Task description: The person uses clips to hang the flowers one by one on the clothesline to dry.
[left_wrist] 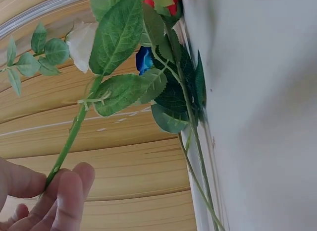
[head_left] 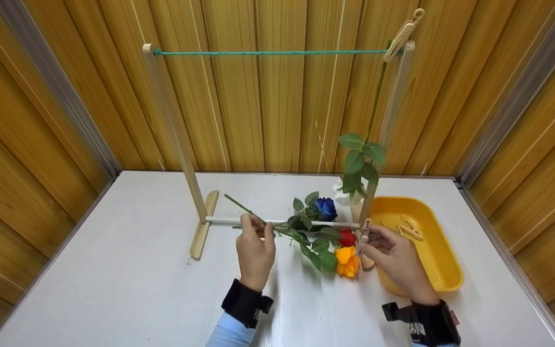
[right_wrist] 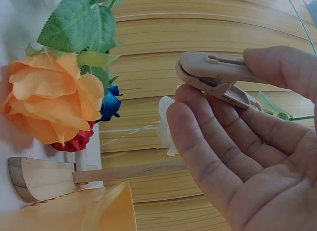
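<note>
Two hands work over the white table (head_left: pixel 128 289). Nearest, the left hand (head_left: pixel 255 250) pinches the green stem (head_left: pixel 239 205) of an artificial rose between thumb and fingertips (left_wrist: pixel 69 191); the stem slants up to the far left, and the leaves trail to the right. The right hand (head_left: pixel 393 258), near the right side, grips a beige clothespin (right_wrist: pixel 215 75) between thumb and fingers, its tip pointing up. Between the hands lie the orange rose (head_left: pixel 346 261), the red rose (head_left: pixel 347 237) just beyond it, and the blue rose (head_left: pixel 326 208) farther back, among green leaves. Right of the right hand sits a yellow tray (head_left: pixel 443 270) with more clothespins in it. Beyond the hands stands a wooden drying frame (head_left: pixel 174 135), with a green string (head_left: pixel 268 52) stretched across its top. Another clothespin (head_left: pixel 403 34) at the string's right end holds a white rose (head_left: pixel 341 195) hanging head down.
</note>
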A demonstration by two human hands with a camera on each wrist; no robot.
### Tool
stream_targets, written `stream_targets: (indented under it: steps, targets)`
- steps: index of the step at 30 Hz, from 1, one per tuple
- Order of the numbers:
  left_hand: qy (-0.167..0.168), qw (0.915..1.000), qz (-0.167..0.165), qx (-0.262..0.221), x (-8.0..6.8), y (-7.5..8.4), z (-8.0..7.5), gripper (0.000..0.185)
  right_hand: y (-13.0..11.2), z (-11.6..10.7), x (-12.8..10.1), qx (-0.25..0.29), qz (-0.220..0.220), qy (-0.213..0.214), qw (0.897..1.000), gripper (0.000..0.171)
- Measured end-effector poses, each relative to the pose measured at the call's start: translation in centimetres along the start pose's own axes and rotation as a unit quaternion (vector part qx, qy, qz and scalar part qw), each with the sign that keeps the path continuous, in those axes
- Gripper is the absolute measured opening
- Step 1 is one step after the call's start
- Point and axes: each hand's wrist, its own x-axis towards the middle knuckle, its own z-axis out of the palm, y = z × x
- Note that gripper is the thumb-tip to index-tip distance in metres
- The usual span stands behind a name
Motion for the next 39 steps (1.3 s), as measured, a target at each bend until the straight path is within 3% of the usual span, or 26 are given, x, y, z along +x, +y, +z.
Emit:
stream_targets:
  steps: [4,11,23,31,39]
  targets:
    - [0.003,0.9987,-0.018,-0.048,0.2,0.2,-0.2,0.024,0.0,0.0,0.0,0.005,-0.001,-0.003,1.0,0.035]
    - [-0.021,0.9897,-0.048,-0.133,0.7,0.3,-0.9,0.02,0.0,0.1,-0.1,0.009,-0.011,0.0,1.0,0.034]
    - [-0.038,0.9806,-0.052,-0.185,1.3,1.1,-1.6,0.008,-0.5,0.5,-0.2,-0.001,-0.018,0.013,1.0,0.033]
    - [-0.04,0.9808,-0.038,-0.187,2.1,2.1,-1.7,0.007,-0.8,0.9,-0.2,0.023,-0.051,0.032,0.998,0.033]
    - [-0.044,0.99,0.017,-0.133,3.7,3.9,-1.7,0.004,-1.6,0.7,0.5,0.027,-0.072,0.045,0.996,0.029]
